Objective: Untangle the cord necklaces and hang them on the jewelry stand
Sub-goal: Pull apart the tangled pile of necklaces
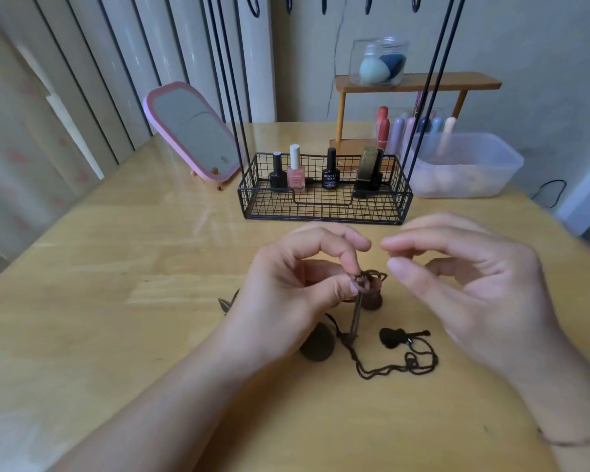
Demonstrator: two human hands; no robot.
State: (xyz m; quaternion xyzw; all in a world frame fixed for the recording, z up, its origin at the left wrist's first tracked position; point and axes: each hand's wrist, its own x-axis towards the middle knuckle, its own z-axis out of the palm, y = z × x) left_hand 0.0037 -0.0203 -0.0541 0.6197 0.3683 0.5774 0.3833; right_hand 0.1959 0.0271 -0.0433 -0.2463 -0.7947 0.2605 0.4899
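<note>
Left hand (286, 284) pinches the brown cord (356, 301) above the desk (116, 301); the cords (389, 367) trail to dark pendants lying mid-desk. Right hand (470, 284) hovers just beside, grip loose, fingers relaxed, holding nothing. Stand (324, 195) sits behind, bare desk between. Tub (474, 165) far right, near the edge.

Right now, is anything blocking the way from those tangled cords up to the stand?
Nothing visible does. The left hand pinches the brown cord above the table; bare tabletop separates it from the stand's wire basket.
</note>
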